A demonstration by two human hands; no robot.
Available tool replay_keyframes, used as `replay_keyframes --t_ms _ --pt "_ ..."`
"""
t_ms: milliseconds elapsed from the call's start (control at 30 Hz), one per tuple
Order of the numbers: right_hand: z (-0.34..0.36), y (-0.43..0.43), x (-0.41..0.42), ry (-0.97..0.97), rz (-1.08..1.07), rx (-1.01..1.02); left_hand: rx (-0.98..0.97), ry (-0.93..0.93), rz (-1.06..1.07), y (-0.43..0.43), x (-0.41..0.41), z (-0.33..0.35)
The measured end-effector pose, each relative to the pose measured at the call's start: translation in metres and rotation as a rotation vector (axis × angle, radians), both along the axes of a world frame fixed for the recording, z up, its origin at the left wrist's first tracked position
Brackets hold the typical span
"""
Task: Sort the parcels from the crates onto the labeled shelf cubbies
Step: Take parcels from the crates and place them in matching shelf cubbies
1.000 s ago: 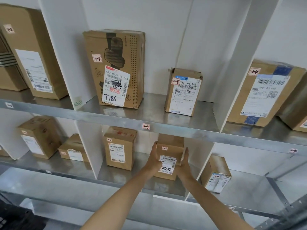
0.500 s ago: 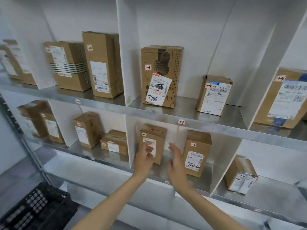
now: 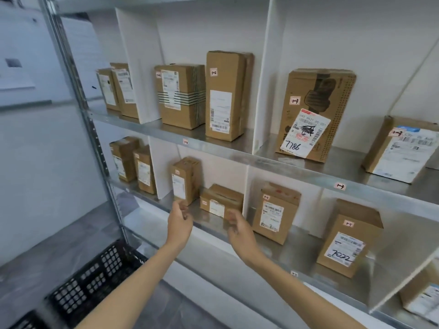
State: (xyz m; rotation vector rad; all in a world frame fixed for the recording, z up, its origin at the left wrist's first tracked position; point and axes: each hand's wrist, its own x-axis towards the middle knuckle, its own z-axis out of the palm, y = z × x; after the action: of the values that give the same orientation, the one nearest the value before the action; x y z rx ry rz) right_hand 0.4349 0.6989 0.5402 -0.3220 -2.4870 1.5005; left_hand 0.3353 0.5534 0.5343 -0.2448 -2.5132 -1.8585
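1. Left hand (image 3: 179, 220) and right hand (image 3: 237, 230) loosely curled, empty, near lower shelf (image 3: 308, 248) edge.
2. Shelved at right: parcel 7022 (image 3: 349, 241); crate (image 3: 95, 279) near left.
3. Judged between parcels; next, fetch another from crate.

Holds upright cardboard parcels (image 3: 225, 96) on both tiers of the metal shelf (image 3: 225, 153), center frame, between white dividers (image 3: 263, 91).

A blurred paper sheet (image 3: 14, 70) hangs on the pale wall (image 3: 35, 150) at far left; a grey ledge (image 3: 23, 106) runs beneath; grey floor (image 3: 71, 230) near left.
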Motion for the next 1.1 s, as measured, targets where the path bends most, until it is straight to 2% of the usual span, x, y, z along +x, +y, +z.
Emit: replay_keyframes --t_ms 100,233,333,467,667,733,900,1100 --pt "-0.004 -0.009 -0.049 -0.047 -0.01 -0.006 0.002 -0.039 -0.008 -0.012 -0.043 -0.006" --pt "-0.002 -0.027 -0.122 -0.068 -0.026 -0.118 0.048 -0.066 -0.08 -0.019 -0.107 0.0" --pt "-0.007 -0.038 -0.183 -0.077 -0.071 -0.191 -0.073 -0.011 -0.138 -0.018 -0.162 0.0" --pt "-0.01 -0.045 -0.26 -0.122 -0.083 -0.179 -0.281 0.008 -0.162 -0.013 -0.246 -0.014" --pt "-0.067 -0.037 -0.357 -0.171 -0.097 -0.124 -0.363 0.078 -0.247 -0.002 -0.34 -0.034" --pt "-0.052 -0.049 -0.361 -0.17 -0.1 -0.092 -0.383 0.049 -0.27 0.002 -0.358 -0.043" --pt "-0.06 -0.054 -0.382 -0.205 -0.067 0.019 -0.241 0.042 -0.337 0.012 -0.377 -0.068" --pt "-0.071 -0.047 -0.402 -0.195 -0.108 0.022 -0.159 0.02 -0.29 0.022 -0.387 -0.073"
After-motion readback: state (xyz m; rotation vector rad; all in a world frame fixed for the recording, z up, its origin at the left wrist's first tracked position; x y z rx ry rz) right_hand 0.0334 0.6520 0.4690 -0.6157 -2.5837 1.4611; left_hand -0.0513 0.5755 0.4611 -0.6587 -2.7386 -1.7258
